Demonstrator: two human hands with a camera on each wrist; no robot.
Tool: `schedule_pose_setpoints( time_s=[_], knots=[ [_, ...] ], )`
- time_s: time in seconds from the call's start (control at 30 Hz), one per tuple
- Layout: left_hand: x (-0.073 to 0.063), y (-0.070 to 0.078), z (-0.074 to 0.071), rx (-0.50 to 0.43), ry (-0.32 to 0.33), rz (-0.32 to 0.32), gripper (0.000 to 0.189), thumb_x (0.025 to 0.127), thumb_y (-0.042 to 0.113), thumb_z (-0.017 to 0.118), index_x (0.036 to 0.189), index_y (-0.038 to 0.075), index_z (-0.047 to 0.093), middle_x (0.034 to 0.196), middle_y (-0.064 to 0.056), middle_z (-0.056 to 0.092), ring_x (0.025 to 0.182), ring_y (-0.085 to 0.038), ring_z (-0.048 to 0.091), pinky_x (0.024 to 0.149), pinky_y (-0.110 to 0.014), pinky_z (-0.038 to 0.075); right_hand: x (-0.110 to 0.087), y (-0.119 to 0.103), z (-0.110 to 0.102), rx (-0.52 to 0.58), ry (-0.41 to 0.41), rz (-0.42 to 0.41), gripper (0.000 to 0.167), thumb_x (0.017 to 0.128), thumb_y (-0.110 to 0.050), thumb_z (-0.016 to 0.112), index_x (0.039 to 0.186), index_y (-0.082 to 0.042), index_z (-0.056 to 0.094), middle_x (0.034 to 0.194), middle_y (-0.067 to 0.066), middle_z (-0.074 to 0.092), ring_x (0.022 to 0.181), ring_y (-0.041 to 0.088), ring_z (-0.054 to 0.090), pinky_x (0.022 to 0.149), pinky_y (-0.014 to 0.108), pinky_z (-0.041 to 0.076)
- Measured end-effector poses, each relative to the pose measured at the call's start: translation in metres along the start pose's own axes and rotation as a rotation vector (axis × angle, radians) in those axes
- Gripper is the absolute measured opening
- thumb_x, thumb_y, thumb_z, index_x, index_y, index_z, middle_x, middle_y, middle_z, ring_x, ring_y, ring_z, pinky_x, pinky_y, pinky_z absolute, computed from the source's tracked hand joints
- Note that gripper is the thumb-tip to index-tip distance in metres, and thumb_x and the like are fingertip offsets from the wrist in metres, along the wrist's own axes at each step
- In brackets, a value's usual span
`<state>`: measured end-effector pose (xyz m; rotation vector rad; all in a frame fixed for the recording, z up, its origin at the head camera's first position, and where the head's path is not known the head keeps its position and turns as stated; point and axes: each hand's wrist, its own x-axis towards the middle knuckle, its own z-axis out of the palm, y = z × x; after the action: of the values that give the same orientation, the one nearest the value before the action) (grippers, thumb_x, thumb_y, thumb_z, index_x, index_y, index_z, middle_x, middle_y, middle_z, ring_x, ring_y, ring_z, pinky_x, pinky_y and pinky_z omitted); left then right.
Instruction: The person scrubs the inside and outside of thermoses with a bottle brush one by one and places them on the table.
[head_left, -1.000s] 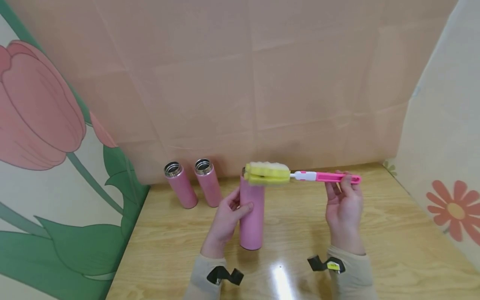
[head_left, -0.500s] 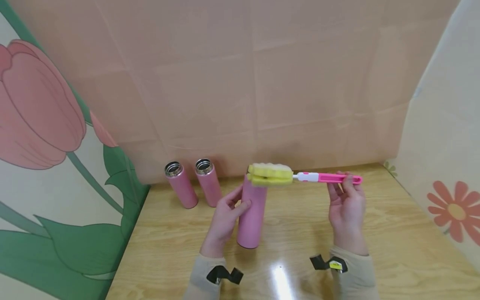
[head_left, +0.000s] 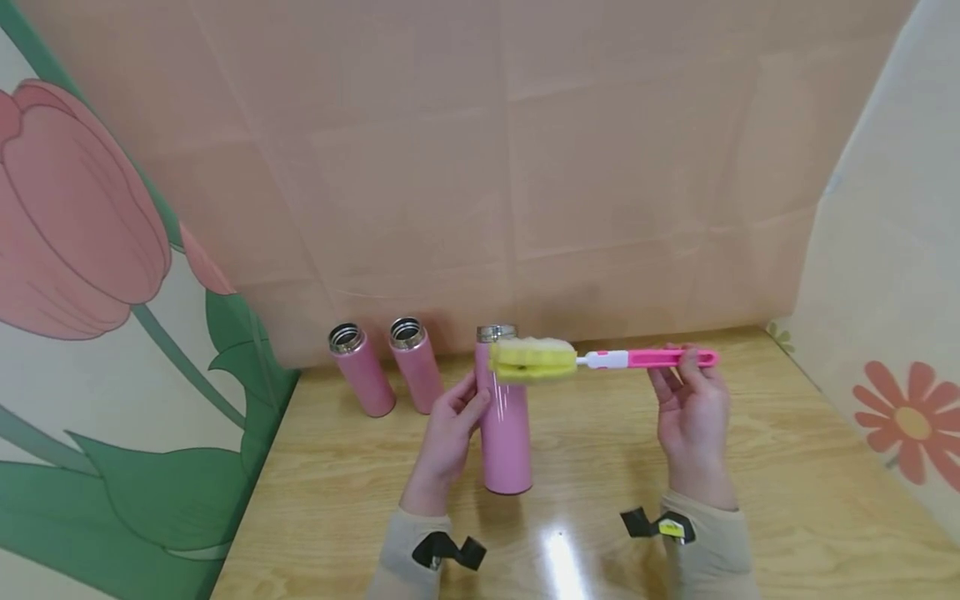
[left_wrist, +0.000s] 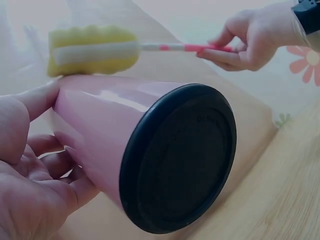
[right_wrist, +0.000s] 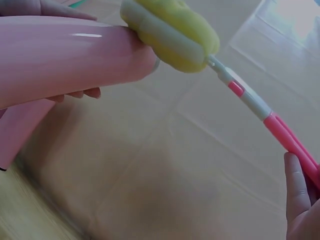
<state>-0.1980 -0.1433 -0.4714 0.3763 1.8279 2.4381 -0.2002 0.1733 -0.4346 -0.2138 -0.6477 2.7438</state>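
My left hand [head_left: 450,429] grips a pink thermos bottle [head_left: 506,442] with a steel rim, lifted off the table. Its black base [left_wrist: 180,160] faces the left wrist camera. Between thumb and fingers, my right hand [head_left: 693,417] holds the pink handle [head_left: 663,358] of a sponge bottle brush. The brush's yellow and white sponge head [head_left: 532,360] lies sideways across the upper side of the bottle, just below the rim. In the right wrist view the sponge [right_wrist: 172,35] meets the bottle's side [right_wrist: 90,57]; the inside of the bottle is hidden.
Two more pink bottles without lids, one at the far left [head_left: 365,375] and one beside it [head_left: 418,371], stand on the wooden table [head_left: 600,467] near the back. A beige sheet [head_left: 525,167] hangs behind, with flower-patterned walls on both sides.
The bottle has turned and tilted in my left hand, so its rim now shows above the sponge. The brush has shifted slightly left and down against the bottle's side.
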Motion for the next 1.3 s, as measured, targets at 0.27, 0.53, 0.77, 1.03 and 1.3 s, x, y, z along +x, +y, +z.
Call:
schedule_pose_setpoints(
  time_s=[0.27, 0.53, 0.77, 1.03, 1.3],
  knots=[
    [-0.001, 0.001, 0.002, -0.037, 0.007, 0.023, 0.054, 0.111, 0.012, 0.058, 0.161, -0.003, 0.041, 0.157, -0.021, 0.053, 0.130, -0.020, 0.063, 0.107, -0.036, 0.054, 0.000, -0.003, -0.004, -0.058, -0.087, 0.038, 0.010, 0.106, -0.005, 0.064, 0.112, 0.003, 0.063, 0.105, 0.015, 0.072, 0.092, 0.027, 0.074, 0.089, 0.036, 0.063],
    [-0.001, 0.004, 0.002, -0.061, 0.047, 0.022, 0.051, 0.112, 0.014, 0.056, 0.161, 0.000, 0.044, 0.153, -0.019, 0.058, 0.122, -0.018, 0.066, 0.102, -0.034, 0.055, 0.002, -0.005, -0.008, -0.199, -0.180, 0.056, 0.008, 0.107, -0.007, 0.063, 0.107, 0.000, 0.067, 0.102, 0.012, 0.074, 0.090, 0.023, 0.074, 0.086, 0.034, 0.064],
    [-0.001, 0.007, 0.002, -0.090, 0.095, 0.016, 0.051, 0.112, 0.017, 0.058, 0.158, -0.001, 0.047, 0.145, -0.018, 0.064, 0.117, -0.019, 0.069, 0.098, -0.034, 0.057, 0.005, -0.007, -0.011, -0.389, -0.264, 0.066, 0.010, 0.109, -0.010, 0.063, 0.106, -0.003, 0.070, 0.102, 0.008, 0.074, 0.090, 0.020, 0.076, 0.085, 0.031, 0.063],
    [0.001, 0.009, 0.001, -0.096, 0.117, 0.028, 0.053, 0.111, 0.018, 0.059, 0.158, -0.003, 0.046, 0.143, -0.020, 0.065, 0.116, -0.020, 0.069, 0.096, -0.036, 0.058, 0.007, -0.008, -0.013, -0.527, -0.341, 0.090, 0.010, 0.110, -0.013, 0.061, 0.111, -0.007, 0.070, 0.103, 0.005, 0.076, 0.088, 0.017, 0.074, 0.084, 0.030, 0.064],
    [0.001, 0.009, -0.002, -0.104, 0.119, 0.024, 0.053, 0.112, 0.021, 0.059, 0.159, 0.000, 0.047, 0.145, -0.019, 0.064, 0.118, -0.023, 0.069, 0.098, -0.038, 0.058, 0.008, -0.008, -0.014, -0.585, -0.370, 0.097, 0.013, 0.111, -0.011, 0.059, 0.108, -0.009, 0.071, 0.100, 0.004, 0.077, 0.085, 0.016, 0.075, 0.081, 0.029, 0.064]
  ],
)
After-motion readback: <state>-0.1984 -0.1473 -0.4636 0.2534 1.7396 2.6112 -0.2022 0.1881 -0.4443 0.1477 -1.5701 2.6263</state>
